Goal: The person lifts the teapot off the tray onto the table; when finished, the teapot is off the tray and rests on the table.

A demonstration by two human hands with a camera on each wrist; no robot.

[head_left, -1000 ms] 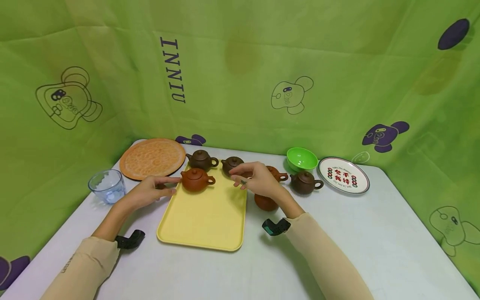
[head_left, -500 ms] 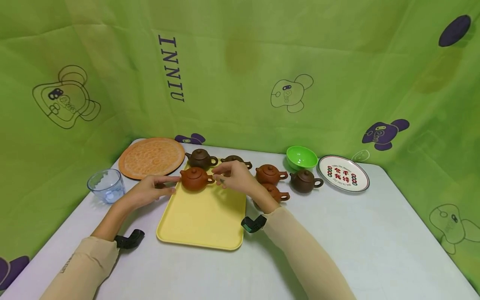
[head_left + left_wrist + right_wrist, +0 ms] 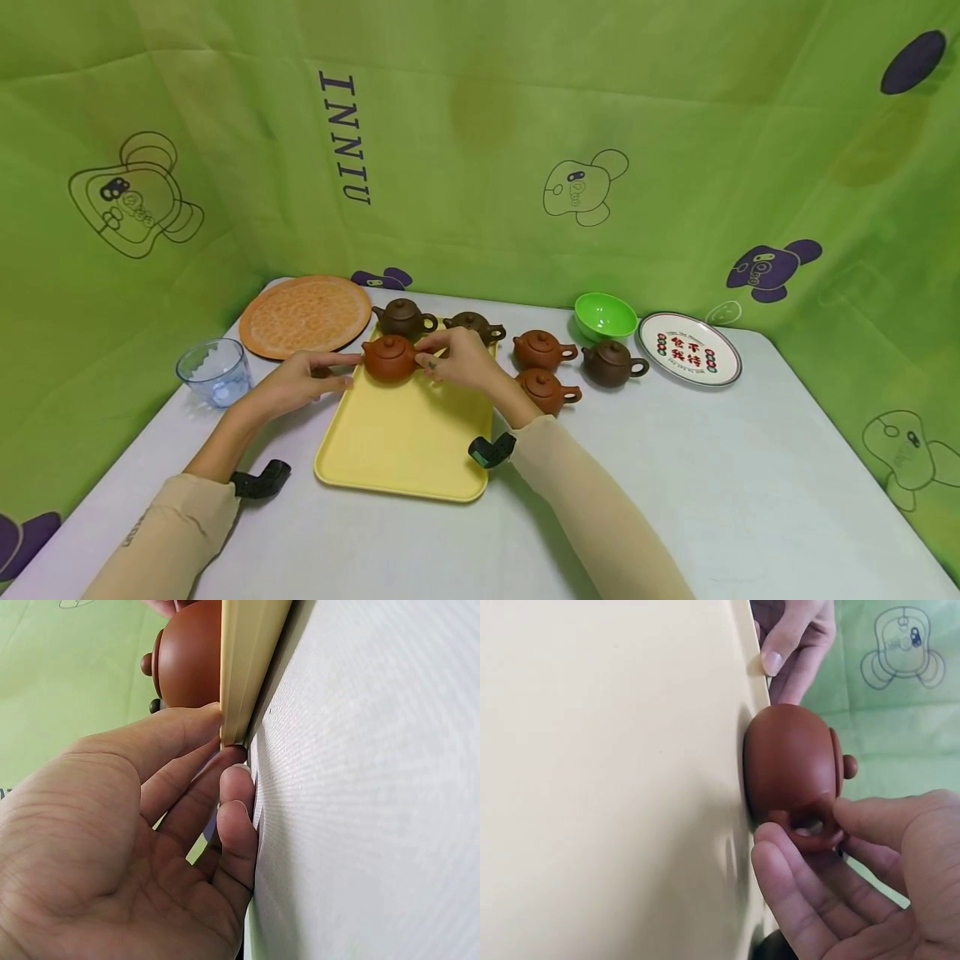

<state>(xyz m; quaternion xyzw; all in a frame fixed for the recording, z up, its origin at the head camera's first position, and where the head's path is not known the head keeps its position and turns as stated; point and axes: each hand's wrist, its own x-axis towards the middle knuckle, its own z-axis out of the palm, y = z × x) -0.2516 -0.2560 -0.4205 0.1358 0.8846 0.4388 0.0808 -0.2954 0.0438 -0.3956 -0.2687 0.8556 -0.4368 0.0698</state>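
A reddish-brown teapot (image 3: pixel 390 360) stands at the far left of the yellow tray (image 3: pixel 401 450), its lid knob up. My right hand (image 3: pixel 456 358) holds its handle, thumb at the top and fingertips at the lower end in the right wrist view. At the tray's left rim my left hand (image 3: pixel 300 383) reaches in with fairly straight fingers, fingertips right at the rim beside the teapot's spout. Just behind stand a dark brown teapot (image 3: pixel 402 318) and a second dark brown teapot (image 3: pixel 468 320), partly hidden by my right hand.
Right of the tray are two reddish teapots, one nearer (image 3: pixel 540 388) and one farther (image 3: pixel 538 350), with a dark brown teapot (image 3: pixel 609 364) beside them. A green bowl (image 3: pixel 604 317) and white plate (image 3: pixel 693 346) lie beyond. Leftward are a round orange board (image 3: pixel 303 317) and glass bowl (image 3: pixel 216 375).
My right hand has moved left from over the tray's right side to the reddish teapot and now holds its handle. The left hand has stayed at the tray's left rim.
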